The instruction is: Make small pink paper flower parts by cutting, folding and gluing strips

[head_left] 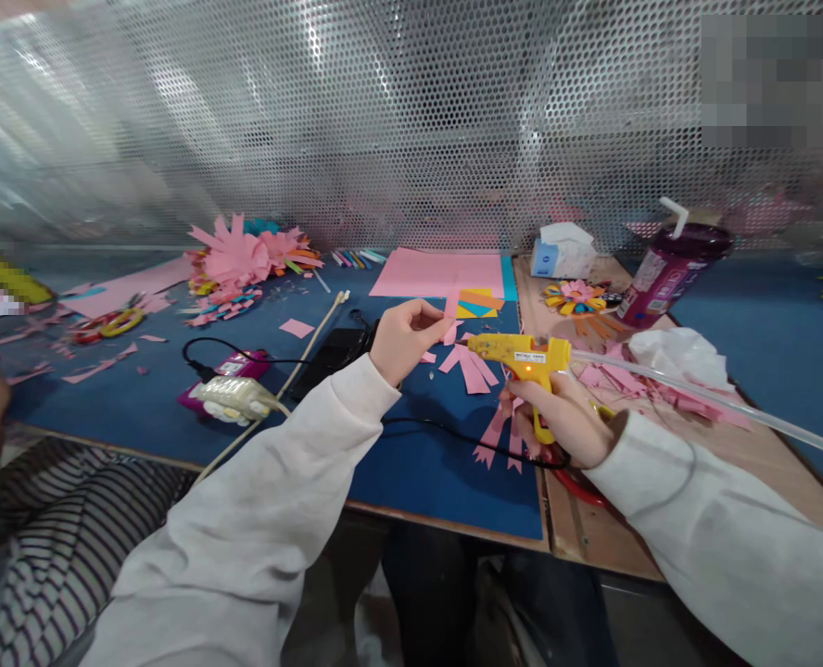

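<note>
- The left hand [411,335] holds a narrow pink paper strip [451,313], pinched between thumb and fingertips.
- The right hand [568,417] is wrapped round the handle of a yellow glue gun [523,350]; whether the trigger is pressed, I cannot tell.
- The strip lies just beyond the left fingertips, on the side facing the gun, its long axis running roughly from the worktop's near edge toward its far edge. The gun lies crosswise to it, nozzle aimed left at the strip's lower end. The left hand is the nearer one; I cannot tell whether nozzle and paper touch.
- A clear glue stick [717,403] trails from the back of the gun toward the worktop's right edge.
- Notched pink strips [487,443] show below the right fingers, toward the near edge of the blue worktop [446,482]; whether that hand also grips them is unclear.
- Pink cut pieces [477,372] lie under the nozzle; coloured paper squares [496,302] sit just beyond.
- Along the far edge are a large pink sheet [415,271], a tissue box [545,260] and, farther left, a pink paper flower [234,255].
</note>
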Motion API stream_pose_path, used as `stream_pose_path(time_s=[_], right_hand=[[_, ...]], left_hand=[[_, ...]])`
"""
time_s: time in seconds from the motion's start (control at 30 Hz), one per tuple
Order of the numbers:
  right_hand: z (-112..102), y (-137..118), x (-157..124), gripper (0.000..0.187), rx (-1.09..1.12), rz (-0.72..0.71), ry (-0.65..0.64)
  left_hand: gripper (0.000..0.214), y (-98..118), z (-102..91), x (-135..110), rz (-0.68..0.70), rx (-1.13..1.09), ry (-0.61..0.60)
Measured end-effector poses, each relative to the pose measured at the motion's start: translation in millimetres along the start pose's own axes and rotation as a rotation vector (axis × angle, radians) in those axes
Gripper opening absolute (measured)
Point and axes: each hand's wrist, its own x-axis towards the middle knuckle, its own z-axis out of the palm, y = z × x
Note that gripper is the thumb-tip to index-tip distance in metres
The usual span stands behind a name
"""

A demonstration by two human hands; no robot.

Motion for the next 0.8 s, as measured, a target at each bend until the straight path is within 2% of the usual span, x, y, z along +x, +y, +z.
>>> stream_pose_path(time_s=[0.6,0.7,0.8], right_hand=[[1.7,-3.8,-2.8,0.021,0.042,0.026,0.003],[1.2,-3.8,-4.0,0.025,0.13,-0.037,-0.017],[-1.1,-8.8,-3.2,0.026,0.244,-0.159,0.101]], left_hand=[[0.013,0.3,-1.5,-0.1,0.008,-0.024,0.042],[0.012,2.6,-3.7,1.1,-0.017,-0.05,0.098],[0.014,3.3,-6.4,4.5,-0.068,-0.162,0.188]])
